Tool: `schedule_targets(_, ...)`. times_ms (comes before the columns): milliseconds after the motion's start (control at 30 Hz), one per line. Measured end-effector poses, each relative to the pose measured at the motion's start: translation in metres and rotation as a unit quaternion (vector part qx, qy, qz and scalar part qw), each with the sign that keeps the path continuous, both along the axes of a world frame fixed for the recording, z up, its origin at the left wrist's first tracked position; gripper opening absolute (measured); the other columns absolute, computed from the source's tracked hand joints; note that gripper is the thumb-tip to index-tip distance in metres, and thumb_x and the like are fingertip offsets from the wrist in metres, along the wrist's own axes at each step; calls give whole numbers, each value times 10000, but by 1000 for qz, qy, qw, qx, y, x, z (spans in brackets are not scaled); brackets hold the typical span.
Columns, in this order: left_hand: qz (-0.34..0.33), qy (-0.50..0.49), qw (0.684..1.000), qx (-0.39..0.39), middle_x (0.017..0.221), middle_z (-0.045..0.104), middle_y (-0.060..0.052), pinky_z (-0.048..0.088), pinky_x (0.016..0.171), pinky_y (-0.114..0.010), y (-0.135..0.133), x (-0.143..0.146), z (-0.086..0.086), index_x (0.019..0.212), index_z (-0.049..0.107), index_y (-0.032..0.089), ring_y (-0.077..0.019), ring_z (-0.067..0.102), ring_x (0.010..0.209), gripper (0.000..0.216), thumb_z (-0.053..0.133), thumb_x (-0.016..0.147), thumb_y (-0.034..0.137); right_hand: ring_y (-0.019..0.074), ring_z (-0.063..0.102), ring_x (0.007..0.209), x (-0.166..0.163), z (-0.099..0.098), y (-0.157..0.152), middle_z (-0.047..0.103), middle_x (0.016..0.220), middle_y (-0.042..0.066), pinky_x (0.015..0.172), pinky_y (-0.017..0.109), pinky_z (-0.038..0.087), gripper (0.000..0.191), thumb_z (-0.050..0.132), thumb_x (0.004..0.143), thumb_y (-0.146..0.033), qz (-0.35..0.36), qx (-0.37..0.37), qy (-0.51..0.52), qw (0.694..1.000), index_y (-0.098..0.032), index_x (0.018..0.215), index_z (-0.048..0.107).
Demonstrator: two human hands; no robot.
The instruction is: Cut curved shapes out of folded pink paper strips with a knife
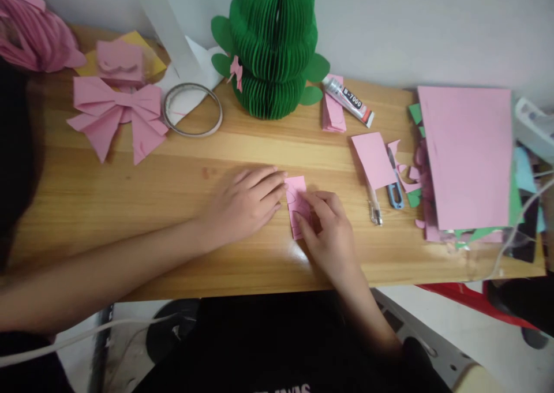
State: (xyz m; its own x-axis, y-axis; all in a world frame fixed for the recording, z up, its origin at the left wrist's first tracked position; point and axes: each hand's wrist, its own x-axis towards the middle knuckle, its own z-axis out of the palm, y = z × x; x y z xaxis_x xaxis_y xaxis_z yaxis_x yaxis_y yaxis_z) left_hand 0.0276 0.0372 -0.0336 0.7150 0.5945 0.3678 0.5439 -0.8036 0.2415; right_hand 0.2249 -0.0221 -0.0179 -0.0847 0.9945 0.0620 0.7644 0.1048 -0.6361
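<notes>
A small pink paper strip (296,184) with curved drawn lines lies on the wooden table, between my two hands. My left hand (251,201) rests flat to its left, fingers stretched out, the fingertips at the strip's upper left edge. From the right, my right hand (331,228) has its thumb and bent fingers on the strip, closed on its right side. That hand covers part of the drawn lines.
Behind stands a green honeycomb-paper figure (272,52). A pink paper bow (119,113) and tape roll (193,132) lie left. Rightward are a glue tube (350,100), pink paper piece (375,161), pen (374,208), blue utility knife (395,191) and pink sheet (470,156) over scraps.
</notes>
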Motion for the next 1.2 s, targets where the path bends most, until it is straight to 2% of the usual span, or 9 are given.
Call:
schedule_targets(167,3,5,1000,-12,1276,683,-138,513,1005,-469,0,0,1,1175,668,121,-297,590,1248,267,481,1015,224,261,642,1018,1,-1,0,651,1084,103,880,455,562,360,586,875,-165,0,2,9,1000,-233,1222,650)
schedule_targets(500,-1,-2,1000,-5,1259,691,-149,523,995,-477,0,0,1,1164,670,92,-315,601,1232,254,514,995,201,251,643,1014,1,-1,1,647,1081,118,842,423,572,353,558,882,-131,-2,1,29,1000,-195,1212,664)
schedule_targets(600,0,-1,1000,-19,1273,685,-145,510,1014,-482,0,0,1,1181,666,115,-310,587,1256,260,509,999,212,241,636,1025,1,-1,0,642,1081,99,868,428,563,357,547,906,-139,2,7,15,1000,-236,1231,660)
schedule_targets(900,-2,6,1000,10,1253,694,-157,526,993,-471,0,1,2,1146,675,69,-321,616,1211,253,528,991,206,221,568,915,-2,-10,-10,634,1119,138,831,400,545,334,484,966,-124,45,99,-97,989,-186,1227,683)
schedule_targets(1200,-3,9,1000,20,1247,696,-153,533,985,-473,1,1,3,1143,673,53,-328,622,1196,251,543,982,194,201,547,867,-3,-16,-10,627,1069,121,780,358,546,339,485,959,-83,59,178,-142,972,-170,1237,658)
